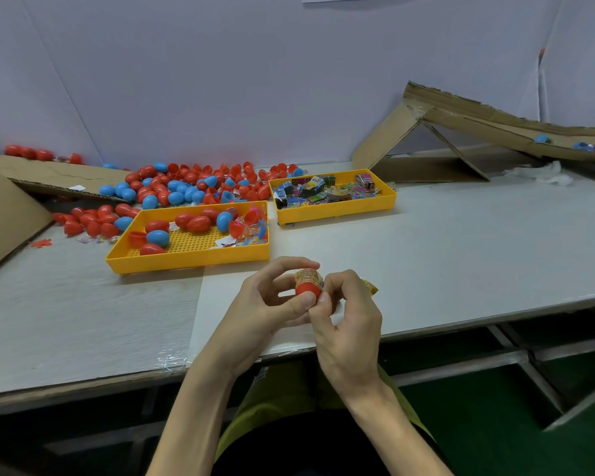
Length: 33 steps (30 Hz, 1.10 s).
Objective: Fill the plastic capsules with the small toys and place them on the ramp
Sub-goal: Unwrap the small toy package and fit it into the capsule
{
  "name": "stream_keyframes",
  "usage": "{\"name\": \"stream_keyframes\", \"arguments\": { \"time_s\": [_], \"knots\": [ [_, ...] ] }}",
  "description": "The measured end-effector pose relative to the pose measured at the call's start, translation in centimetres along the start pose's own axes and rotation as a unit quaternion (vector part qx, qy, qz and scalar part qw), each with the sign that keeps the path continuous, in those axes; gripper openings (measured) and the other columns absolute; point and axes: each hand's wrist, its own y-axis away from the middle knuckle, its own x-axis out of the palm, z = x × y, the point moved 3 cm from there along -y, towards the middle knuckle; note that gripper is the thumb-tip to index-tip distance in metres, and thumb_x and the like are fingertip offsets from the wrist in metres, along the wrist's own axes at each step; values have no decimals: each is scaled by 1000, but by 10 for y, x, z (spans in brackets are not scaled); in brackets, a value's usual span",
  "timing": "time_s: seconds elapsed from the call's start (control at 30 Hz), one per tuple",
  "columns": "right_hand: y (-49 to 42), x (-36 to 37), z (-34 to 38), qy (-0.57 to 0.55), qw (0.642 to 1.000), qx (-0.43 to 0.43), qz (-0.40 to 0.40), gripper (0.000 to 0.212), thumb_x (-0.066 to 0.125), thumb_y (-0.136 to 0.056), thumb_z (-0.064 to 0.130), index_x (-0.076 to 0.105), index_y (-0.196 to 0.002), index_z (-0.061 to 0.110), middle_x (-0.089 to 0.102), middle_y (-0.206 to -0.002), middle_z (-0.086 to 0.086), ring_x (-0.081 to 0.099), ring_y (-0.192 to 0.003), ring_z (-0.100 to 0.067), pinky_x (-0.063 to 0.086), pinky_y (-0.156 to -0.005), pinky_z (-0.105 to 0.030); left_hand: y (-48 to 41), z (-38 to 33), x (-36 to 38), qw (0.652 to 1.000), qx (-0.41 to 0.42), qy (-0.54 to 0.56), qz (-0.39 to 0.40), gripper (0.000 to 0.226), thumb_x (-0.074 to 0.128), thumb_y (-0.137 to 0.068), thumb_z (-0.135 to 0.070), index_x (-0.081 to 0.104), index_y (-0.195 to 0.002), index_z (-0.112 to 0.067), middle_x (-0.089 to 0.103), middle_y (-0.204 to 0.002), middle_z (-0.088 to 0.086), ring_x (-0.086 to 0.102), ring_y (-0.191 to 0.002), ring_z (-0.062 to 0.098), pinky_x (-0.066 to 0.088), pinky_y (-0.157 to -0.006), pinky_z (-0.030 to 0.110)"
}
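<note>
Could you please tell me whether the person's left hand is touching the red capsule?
Touching. The head view shows the left hand gripping the red capsule, thumb on its near side, fingers curled over its top.

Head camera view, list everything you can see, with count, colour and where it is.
table: one, pale grey, under everything.
trays: two, yellow; near tray holds capsules and toys, far tray packaged toys.
loose capsules: many, red and blue, behind the trays.
ramp: one, brown cardboard, far right, blue capsule and others on it.
cardboard sheet: one, brown, far left.
red capsule: one, in left hand.
printed packet: one, orange-yellow, against the capsule.
left hand: grips the capsule.
right hand: pinches the packet.
</note>
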Motion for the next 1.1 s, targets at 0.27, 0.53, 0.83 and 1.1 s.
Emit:
{"name": "stream_keyframes", "arguments": {
  "time_s": [0.27, 0.53, 0.83, 1.1],
  "knots": [
    [-2, -7, 9, -82, 994, 61, -39, 7, 48, -92, 30, 51, -86, 31, 57, -81, 13, 56, -76, -8, 50, -66, -19, -2, 2, 0, 996, 59, -52, -45, 52, 84, -73, -24, 66, -122, -25, 70, -103, 9, 69, -94, 32, 60, -81, 41],
    [-7, -10, 14, -144, 980, 136, 0, 46, 71, -79, 47, 55, -117, 27, 64, -104, 12, 66, -92, -19, 51, -78, -18, 1, -1, 1, 977, 123, -147, -96, 50, 80, -73, -29, 65, -120, -35, 70, -99, 3, 68, -94, 20, 57, -77, 29],
    [-15, -17, 6, -237, 945, 221, -42, 32, 75, -85, 20, 65, -115, 22, 73, -107, 5, 70, -101, -16, 56, -80, -21, -4, 4, 3, 950, 72, -278, -122, 58, 89, -72, -28, 60, -121, -40, 68, -104, -14, 60, -108, 4, 47, -89, 22],
    [-45, -22, -10, -524, 709, 471, -9, 40, 67, -82, 13, 61, -120, 3, 73, -105, -16, 73, -96, -25, 59, -68, -26, -9, 15, 10, 911, 50, -391, -123, 40, 81, -77, -15, 63, -104, -38, 67, -93, -14, 59, -93, -4, 47, -74, 7]
  ]
}}
